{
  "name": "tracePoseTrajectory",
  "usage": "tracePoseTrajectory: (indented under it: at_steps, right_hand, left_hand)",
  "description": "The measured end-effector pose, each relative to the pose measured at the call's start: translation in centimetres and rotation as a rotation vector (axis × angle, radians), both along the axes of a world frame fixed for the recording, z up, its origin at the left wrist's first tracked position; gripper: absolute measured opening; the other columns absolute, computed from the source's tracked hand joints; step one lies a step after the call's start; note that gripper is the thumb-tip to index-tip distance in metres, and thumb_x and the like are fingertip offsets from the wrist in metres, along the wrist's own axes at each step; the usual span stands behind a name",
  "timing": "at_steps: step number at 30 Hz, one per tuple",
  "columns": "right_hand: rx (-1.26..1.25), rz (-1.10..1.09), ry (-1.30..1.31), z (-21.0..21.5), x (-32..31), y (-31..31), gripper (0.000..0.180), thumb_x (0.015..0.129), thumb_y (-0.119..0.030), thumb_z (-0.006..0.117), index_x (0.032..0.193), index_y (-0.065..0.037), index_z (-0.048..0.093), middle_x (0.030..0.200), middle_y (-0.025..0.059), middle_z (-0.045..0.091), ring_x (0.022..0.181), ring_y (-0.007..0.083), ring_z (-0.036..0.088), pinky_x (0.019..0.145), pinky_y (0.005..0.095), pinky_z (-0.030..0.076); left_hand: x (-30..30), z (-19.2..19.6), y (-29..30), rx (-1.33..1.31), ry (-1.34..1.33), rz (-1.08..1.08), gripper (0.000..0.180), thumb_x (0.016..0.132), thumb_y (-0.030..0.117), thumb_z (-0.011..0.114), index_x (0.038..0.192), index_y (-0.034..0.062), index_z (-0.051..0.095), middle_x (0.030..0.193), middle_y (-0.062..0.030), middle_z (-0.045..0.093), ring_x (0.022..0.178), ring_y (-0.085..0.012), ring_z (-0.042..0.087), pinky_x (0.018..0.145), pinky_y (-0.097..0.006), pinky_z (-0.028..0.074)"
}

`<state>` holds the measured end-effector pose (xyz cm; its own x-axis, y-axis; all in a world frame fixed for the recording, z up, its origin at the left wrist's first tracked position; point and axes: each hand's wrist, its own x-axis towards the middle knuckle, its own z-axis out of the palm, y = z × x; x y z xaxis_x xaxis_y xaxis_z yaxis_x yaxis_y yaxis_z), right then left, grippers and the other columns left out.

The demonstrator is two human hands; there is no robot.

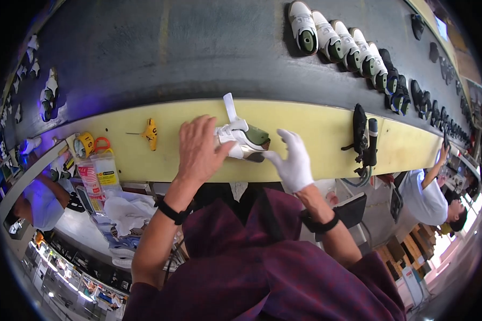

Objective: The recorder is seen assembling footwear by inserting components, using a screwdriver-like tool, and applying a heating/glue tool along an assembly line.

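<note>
A white shoe (239, 137) with a green lining lies on the pale yellow bench (310, 119), its toe toward my left hand. Its white strap (230, 107) sticks up away from me. My bare left hand (199, 148) is at the toe end, fingers stretched, with the thumb against or just over the upper; the exact contact is hard to tell. At the heel end, my right hand (294, 163) wears a white glove. Its thumb and fingers are apart, the thumb close to the heel.
Beyond the bench runs a dark conveyor belt (209, 48), with a row of white shoes (340, 45) at right. A yellow-handled pointed tool (151, 134), tape roll (84, 144) and red-handled scissors (102, 143) lie left. A black hand tool (371, 142) with a hose stands right. Co-workers (426, 195) flank me.
</note>
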<state>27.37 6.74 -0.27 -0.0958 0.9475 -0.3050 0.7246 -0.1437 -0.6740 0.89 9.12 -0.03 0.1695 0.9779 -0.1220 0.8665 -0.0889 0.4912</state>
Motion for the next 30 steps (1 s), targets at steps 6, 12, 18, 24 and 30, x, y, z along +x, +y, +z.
tracePoseTrajectory:
  at_steps: [6,12,18,24,30]
  right_hand:
    - [-0.143,-0.164,0.011,-2.7,-5.5,-0.9,0.083,0.076,-0.025,0.091,0.143,0.004,0.05,0.129,0.0255,0.06,0.121,0.041,0.059,0.103,0.0468,0.05]
    - [-0.079,-0.159,0.102,-3.6,-5.4,-1.7,0.082,0.072,-0.019,0.092,0.14,0.002,0.051,0.126,0.0244,0.059,0.117,0.0412,0.058,0.1,0.0471,0.05]
    - [-0.035,-0.269,0.094,-4.3,-6.6,-1.4,0.071,0.074,-0.022,0.091,0.132,0.001,0.056,0.119,0.0228,0.06,0.111,0.0398,0.059,0.096,0.0465,0.051]
    - [-0.056,-0.367,0.07,-4.0,-7.6,-1.1,0.063,0.076,-0.027,0.09,0.124,0.001,0.061,0.113,0.0226,0.061,0.108,0.04,0.06,0.093,0.0467,0.052]
    - [-0.07,-0.281,-0.009,-4.3,-7.2,-0.5,0.064,0.077,-0.032,0.089,0.123,0.003,0.062,0.114,0.0239,0.063,0.109,0.0403,0.061,0.091,0.0475,0.052]
  left_hand:
    - [0.9,-1.0,0.6,-0.256,-0.002,-0.122,0.062,0.086,0.044,0.077,0.127,-0.0006,0.062,0.123,-0.0173,0.065,0.116,-0.0348,0.058,0.108,-0.049,0.036]
    - [1.2,-2.0,-0.6,-0.152,-0.04,-0.063,0.056,0.088,0.043,0.073,0.126,0.0031,0.064,0.12,-0.0131,0.066,0.115,-0.0316,0.058,0.109,-0.049,0.033]
    - [1.4,-2.4,-0.7,-0.141,-0.041,-0.049,0.048,0.092,0.039,0.069,0.124,0.0033,0.065,0.121,-0.0119,0.066,0.116,-0.0306,0.058,0.109,-0.048,0.033]
    - [1.7,-2.3,-0.8,-0.096,-0.025,-0.039,0.046,0.094,0.038,0.068,0.124,0.0031,0.065,0.121,-0.0121,0.066,0.115,-0.0309,0.059,0.109,-0.047,0.033]
    - [1.2,-2.3,-0.6,-0.092,0.0,-0.104,0.048,0.093,0.039,0.069,0.125,0.0028,0.063,0.118,-0.0148,0.066,0.111,-0.0329,0.06,0.104,-0.047,0.037]
